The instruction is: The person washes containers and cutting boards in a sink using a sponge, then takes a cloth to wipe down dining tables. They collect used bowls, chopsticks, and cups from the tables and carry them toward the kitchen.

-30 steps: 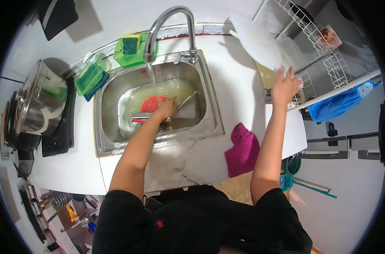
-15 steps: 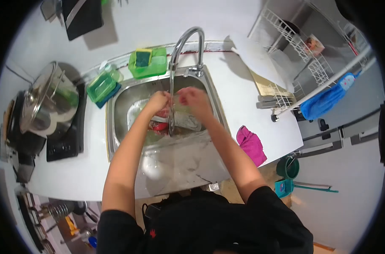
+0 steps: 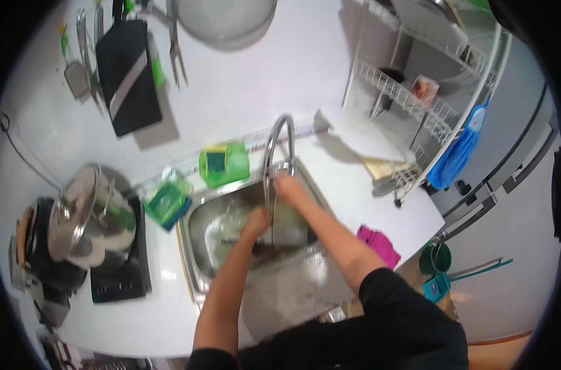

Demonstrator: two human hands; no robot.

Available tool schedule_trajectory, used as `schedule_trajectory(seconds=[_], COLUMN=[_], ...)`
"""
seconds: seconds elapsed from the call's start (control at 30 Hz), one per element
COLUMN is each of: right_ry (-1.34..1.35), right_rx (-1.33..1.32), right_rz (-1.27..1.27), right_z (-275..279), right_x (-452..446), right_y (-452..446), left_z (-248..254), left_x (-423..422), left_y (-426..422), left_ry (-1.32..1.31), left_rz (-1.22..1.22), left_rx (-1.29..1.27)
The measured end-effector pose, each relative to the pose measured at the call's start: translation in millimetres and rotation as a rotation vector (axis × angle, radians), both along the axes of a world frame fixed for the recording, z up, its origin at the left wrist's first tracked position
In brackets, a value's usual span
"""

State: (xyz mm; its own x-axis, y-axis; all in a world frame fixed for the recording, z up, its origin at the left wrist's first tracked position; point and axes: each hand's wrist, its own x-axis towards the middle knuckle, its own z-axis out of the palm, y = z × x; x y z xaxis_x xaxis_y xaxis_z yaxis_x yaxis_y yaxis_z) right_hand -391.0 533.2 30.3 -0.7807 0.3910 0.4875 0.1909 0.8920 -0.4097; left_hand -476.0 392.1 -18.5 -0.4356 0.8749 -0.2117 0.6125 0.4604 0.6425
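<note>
The steel faucet (image 3: 281, 131) arches over the metal sink (image 3: 197, 213), and a thin stream appears to fall from its spout. My right hand (image 3: 285, 187) is at the base of the faucet, fingers bunched on its lever. Lower and to the left, my left hand (image 3: 259, 221) hovers over the sink beside the stream; blur hides its fingers and anything in them. Inside the basin lies a whitish container (image 3: 214, 237), partly covered by my left forearm. Other contents of the sink are too blurred to name.
Behind the sink stands a green tray (image 3: 234, 168) with a sponge (image 3: 216, 160). A green container (image 3: 165, 203) and a glass-lidded pot (image 3: 77, 216) are on the left. At right are a magenta cloth (image 3: 379, 245), a white rack (image 3: 404, 92) and a blue hand towel (image 3: 458, 154).
My right hand has moved from over the basin up to the faucet lever. The left hand is apart from it, lower in the sink. The pinkish-red item no longer shows; the view has tilted upward.
</note>
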Motion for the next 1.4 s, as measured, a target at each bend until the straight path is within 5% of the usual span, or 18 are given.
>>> schedule_trajectory(seconds=[0.07, 0.13, 0.23, 0.37, 0.43, 0.57, 0.63, 0.87, 1.1, 1.13, 1.4], right_ry=[-0.413, -0.417, -0.561, -0.753, -0.796, -0.683, -0.511, -0.301, -0.310, -0.311, -0.028], right_rx=[-0.049, 0.270, 0.376, 0.220, 0.139, 0.137, 0.081, -0.073, -0.096, -0.080, 0.432], right_rz=[0.016, -0.008, -0.182, -0.134, -0.091, -0.037, 0.002, 0.028, 0.110, 0.116, 0.218], right_z=[-7.2, -92.9, -57.1, -40.3, -21.1, 18.8, 14.0, 51.4, 117.0, 136.0, 299.5], right_x=[0.2, -23.3, -5.4, -4.5, 14.4, 86.3, 130.9, 282.7, 382.1, 387.9, 375.1], right_y=[7.1, 28.4, 1.9, 1.0, -1.6, -6.5, -3.3, 0.6, 71.5, 83.0, 129.2], left_z=[-16.6, -7.9, 8.7, 64.5, 81.1, 85.0, 105.8, 153.2, 129.9, 145.8, 233.8], left_x=[4.4, 11.0, 18.4, 25.7, 24.4, 51.3, 74.5, 121.4, 129.6, 143.8, 149.8], left_y=[-6.6, -14.6, -34.7, -51.2, -61.7, -63.2, -31.1, 119.5, 245.2, 242.9, 151.2], left_ry=[-0.072, 0.056, 0.038, -0.110, -0.006, 0.262, 0.179, -1.271, -1.630, -1.468, -0.972], left_rz=[0.183, 0.129, 0.086, 0.036, -0.067, -0.234, -0.403, 0.139, -0.009, 0.089, 0.344], left_rx=[0.145, 0.177, 0.191, 0.314, 0.176, 0.062, 0.251, 0.271, 0.476, 0.655, 0.867])
